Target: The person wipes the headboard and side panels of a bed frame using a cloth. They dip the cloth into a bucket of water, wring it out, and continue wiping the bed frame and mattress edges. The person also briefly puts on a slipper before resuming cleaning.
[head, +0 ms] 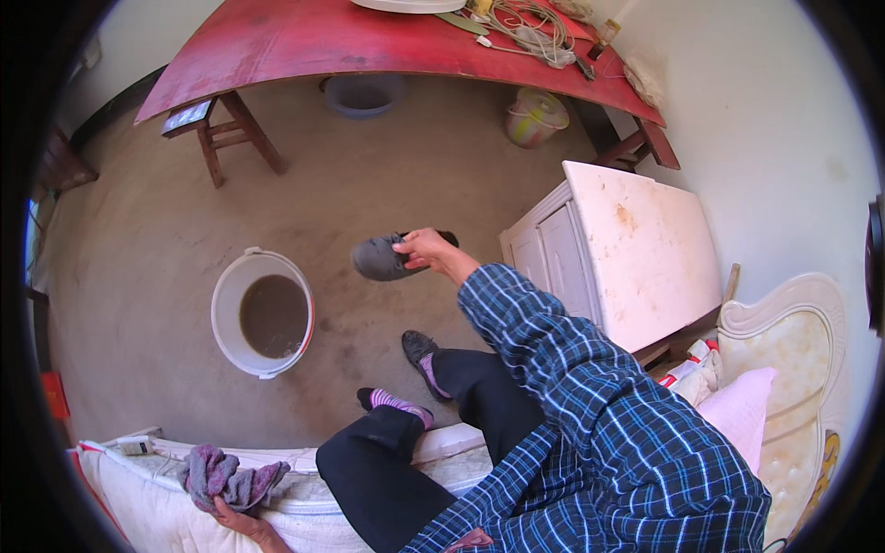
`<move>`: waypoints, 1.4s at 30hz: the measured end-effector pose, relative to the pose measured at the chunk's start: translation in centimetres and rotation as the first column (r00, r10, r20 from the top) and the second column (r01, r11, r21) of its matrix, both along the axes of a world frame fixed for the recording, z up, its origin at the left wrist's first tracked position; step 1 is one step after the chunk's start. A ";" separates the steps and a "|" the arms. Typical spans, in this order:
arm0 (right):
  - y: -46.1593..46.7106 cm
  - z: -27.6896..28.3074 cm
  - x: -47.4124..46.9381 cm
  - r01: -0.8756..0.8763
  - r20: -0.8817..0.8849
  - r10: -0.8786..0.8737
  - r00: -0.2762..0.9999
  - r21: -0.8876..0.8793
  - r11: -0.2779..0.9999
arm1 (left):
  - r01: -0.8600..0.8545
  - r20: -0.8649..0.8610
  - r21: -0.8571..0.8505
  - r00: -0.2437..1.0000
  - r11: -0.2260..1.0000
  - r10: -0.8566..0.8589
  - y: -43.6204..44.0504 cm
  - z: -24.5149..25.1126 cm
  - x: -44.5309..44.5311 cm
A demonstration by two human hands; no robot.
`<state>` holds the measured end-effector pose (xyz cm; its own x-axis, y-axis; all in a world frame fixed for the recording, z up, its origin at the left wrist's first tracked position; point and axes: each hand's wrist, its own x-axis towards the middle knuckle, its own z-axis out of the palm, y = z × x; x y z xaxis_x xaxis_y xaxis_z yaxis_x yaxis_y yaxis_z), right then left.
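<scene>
My right hand (427, 249) grips a dark grey shoe (379, 258) at its opening, held out over the floor in front of my knees. At the lower left my left hand (243, 525) has hold of a crumpled grey and purple cloth (220, 477) at the edge of the bed. A white bucket (225, 325) of murky brown water (275, 314) stands on the floor, left of the held shoe. One foot wears a dark shoe (419, 349); the other shows a striped purple sock (397, 402) with a dark toe.
A pale cabinet (643, 242) stands close on my right, beside the bed's headboard (781, 359). Across the floor, a red board (332, 41) rests on wooden trestles (242, 131). Beneath it are a blue basin (363, 97) and a lidded bucket (536, 119). I sit on a mattress (166, 511).
</scene>
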<state>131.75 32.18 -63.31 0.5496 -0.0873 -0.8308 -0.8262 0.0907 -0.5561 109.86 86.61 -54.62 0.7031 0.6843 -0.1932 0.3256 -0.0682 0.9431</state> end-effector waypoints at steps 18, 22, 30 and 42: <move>14.0 -17.8 -18.7 0.590 -0.448 -0.566 0.692 -0.100 0.801 | -0.012 -0.007 0.064 1.000 0.998 0.012 1.7 0.5 -2.5; 12.5 -15.6 -16.8 0.624 -0.307 -0.589 0.747 0.019 0.781 | 0.017 0.018 0.130 1.000 0.991 -0.019 3.5 -0.3 -3.2; 12.2 -9.0 -14.2 0.242 -0.057 -0.247 0.967 -0.084 0.967 | 0.063 0.105 0.048 0.992 0.997 -0.068 2.8 -0.6 -1.6; 15.4 0.7 -12.6 -0.076 0.147 0.081 0.986 -0.038 0.996 | 0.067 0.107 0.226 0.990 0.972 -0.093 6.2 -2.7 -1.7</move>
<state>119.14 47.61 -62.66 0.6726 -0.0641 -0.7372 -0.7383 0.0088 -0.6744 108.17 92.80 -57.36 0.7662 0.6411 0.0428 0.1998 -0.3011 0.9324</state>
